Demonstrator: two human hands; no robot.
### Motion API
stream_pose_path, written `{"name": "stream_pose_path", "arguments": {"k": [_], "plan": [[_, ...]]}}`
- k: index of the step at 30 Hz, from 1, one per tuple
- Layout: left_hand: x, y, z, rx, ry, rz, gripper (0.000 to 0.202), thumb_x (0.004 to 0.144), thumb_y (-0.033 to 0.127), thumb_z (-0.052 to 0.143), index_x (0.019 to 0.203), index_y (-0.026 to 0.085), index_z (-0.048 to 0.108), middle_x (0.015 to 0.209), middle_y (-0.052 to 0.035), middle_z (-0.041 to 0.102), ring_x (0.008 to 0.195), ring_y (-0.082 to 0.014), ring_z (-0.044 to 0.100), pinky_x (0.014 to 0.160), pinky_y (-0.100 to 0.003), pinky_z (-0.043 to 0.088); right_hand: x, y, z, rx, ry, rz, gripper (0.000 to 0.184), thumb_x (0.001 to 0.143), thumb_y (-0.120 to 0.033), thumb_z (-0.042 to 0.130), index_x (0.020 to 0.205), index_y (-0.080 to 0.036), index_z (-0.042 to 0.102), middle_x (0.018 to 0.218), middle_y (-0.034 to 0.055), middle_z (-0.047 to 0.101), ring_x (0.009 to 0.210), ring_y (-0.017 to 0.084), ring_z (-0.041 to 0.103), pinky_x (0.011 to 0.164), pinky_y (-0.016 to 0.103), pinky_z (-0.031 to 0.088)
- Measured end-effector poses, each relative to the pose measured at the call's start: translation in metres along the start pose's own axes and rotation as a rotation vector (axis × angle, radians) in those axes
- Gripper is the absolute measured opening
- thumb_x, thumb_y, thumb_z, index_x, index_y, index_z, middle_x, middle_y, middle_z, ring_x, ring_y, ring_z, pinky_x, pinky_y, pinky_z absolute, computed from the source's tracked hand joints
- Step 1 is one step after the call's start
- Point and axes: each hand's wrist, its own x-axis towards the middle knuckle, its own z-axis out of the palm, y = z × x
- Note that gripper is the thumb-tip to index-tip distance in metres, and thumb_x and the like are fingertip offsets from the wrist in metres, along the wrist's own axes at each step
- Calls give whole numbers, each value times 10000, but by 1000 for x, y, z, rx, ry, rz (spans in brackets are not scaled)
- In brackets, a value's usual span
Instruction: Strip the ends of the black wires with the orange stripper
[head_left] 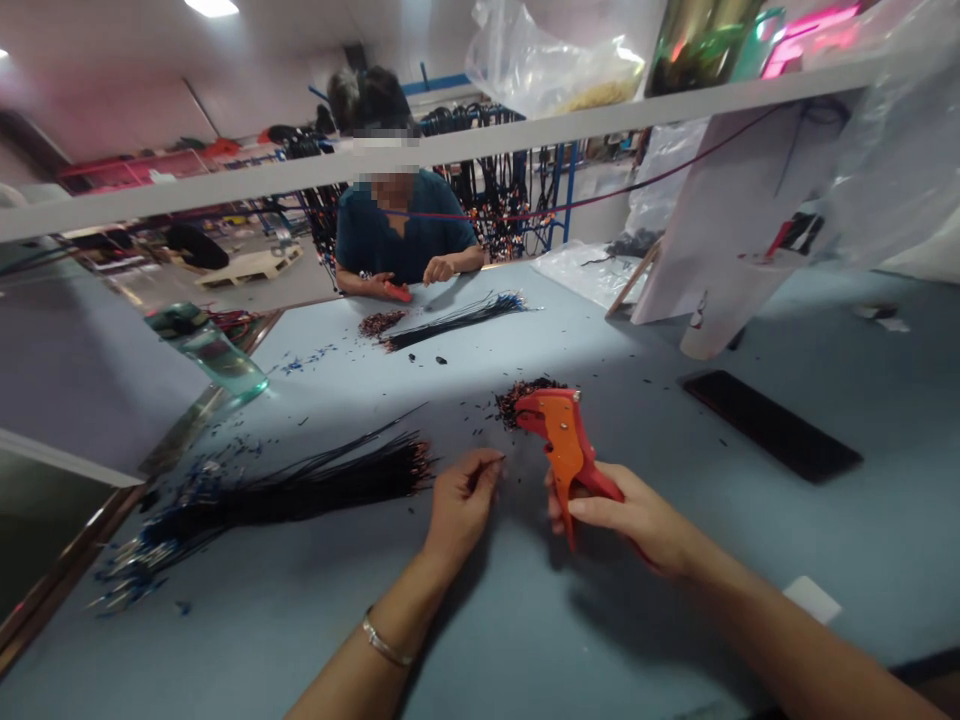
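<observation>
Your right hand [622, 508] gripped the wire stripper [562, 435], likely stiff, by its handles [601, 482]. Your left hand [459, 500] pinched its fingers together; I couldn't tell on what. Left of them lay bendy-looking black wires [330, 487], best held near one end.

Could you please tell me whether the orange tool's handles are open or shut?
Open: the orange handle angles away from the red handle in the right hand.
</observation>
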Motion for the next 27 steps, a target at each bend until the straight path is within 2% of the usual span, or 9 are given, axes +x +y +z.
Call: {"name": "stream_pose_path", "arguments": {"k": [4,7,12,18,27], "plan": [[2,-3,-6,331,67,142,230,844,293,498,879,166,687,718,-18,666,597,-113,557,611,-202,424,-1,2,5,120,-47,159,319,707,-332,680,931,-132,573,813,66,638,705,190,624,644,329,498],[4,-1,-9,430,104,154,249,864,301,459,846,162,665,676,3,637,580,-105,527,580,-184,399,-2,4,8,166,-38,225,318,693,-329,690,914,-130,577,805,78,647,691,196,635,606,325,500],[4,2,-8,432,101,137,235,846,276,448,733,147,609,559,32,531,500,-92,447,496,-181,328,-1,8,8,257,-75,277,306,687,-312,692,909,-131,586,789,79,666,676,196,655,611,318,501],[1,-1,-5,452,75,183,204,839,231,452,720,146,594,543,39,504,487,-86,435,497,-187,309,-1,8,7,255,-70,299,314,668,-313,708,897,-135,589,774,70,672,662,196,663,608,312,506],[-3,-2,-4,404,82,308,172,846,210,461,763,144,596,543,42,481,480,-80,429,501,-180,329,-5,7,7,212,-132,310,318,691,-319,694,929,-131,598,797,75,667,683,193,657,640,321,508]]}}
